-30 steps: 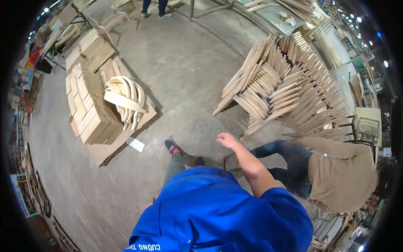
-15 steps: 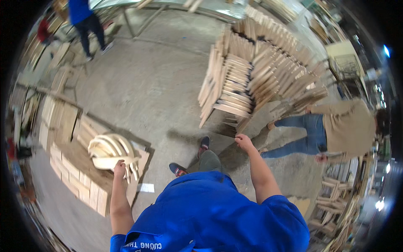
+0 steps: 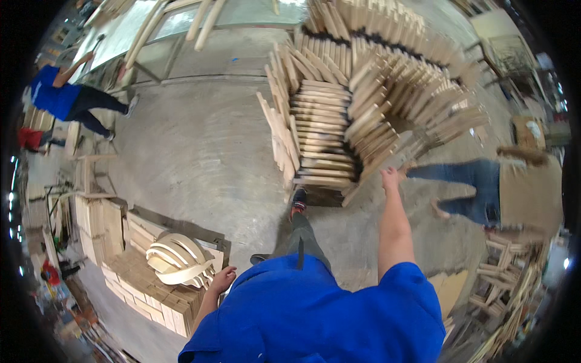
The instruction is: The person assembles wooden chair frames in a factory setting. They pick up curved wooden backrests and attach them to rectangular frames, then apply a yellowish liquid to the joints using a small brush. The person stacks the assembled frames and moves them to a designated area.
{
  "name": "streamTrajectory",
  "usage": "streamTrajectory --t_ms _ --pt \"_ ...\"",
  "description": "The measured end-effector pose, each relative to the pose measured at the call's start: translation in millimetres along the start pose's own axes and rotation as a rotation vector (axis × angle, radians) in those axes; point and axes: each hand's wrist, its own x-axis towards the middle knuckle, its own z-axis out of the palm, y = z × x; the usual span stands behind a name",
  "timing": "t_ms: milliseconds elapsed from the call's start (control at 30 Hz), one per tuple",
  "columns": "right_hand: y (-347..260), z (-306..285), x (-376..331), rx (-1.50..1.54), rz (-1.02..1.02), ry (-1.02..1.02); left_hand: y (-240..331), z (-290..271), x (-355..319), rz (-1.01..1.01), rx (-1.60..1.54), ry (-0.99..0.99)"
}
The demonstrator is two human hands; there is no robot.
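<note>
My left hand (image 3: 223,279) hangs low beside my body, its fingers loosely curled with nothing showing in them. Just left of it, curved pale wooden pieces (image 3: 178,260) lie in a bundle on top of stacked wooden blocks (image 3: 142,290). My right arm reaches forward, and the right hand (image 3: 391,178) is closed, with no object visible in it. In the picture it lies by the lower right edge of a large pile of wooden frames (image 3: 324,130); whether it touches them I cannot tell.
A person in a tan top (image 3: 529,193) and jeans is close on my right. At far left a person in blue (image 3: 54,94) holds a hammer-like tool near a pale-topped table (image 3: 175,24). Loose wooden parts (image 3: 499,272) are heaped at lower right.
I have stepped closer to the pile of frames. My left hand has dropped back from in front of the curved pieces, while my right has swung forward. The person in tan has moved right.
</note>
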Motion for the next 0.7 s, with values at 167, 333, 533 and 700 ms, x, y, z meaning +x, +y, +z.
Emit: streamTrajectory --t_ms 167,333,533,700 --pt "-27.4 22.5 34.6 0.360 0.229 -0.124 32.2 -44.3 -15.2 -0.209 0.087 0.182" --pt "-27.9 18.5 56.5 0.414 0.322 -0.091 39.5 -77.7 -0.5 -0.238 -0.087 0.372" --pt "-20.9 32.0 40.3 0.386 0.021 -0.074 47.2 -82.7 14.5 -0.089 -0.038 0.305" --pt "-13.1 54.4 -10.4 0.448 -0.152 0.081 32.0 -71.7 14.5 -0.159 -0.039 0.166"
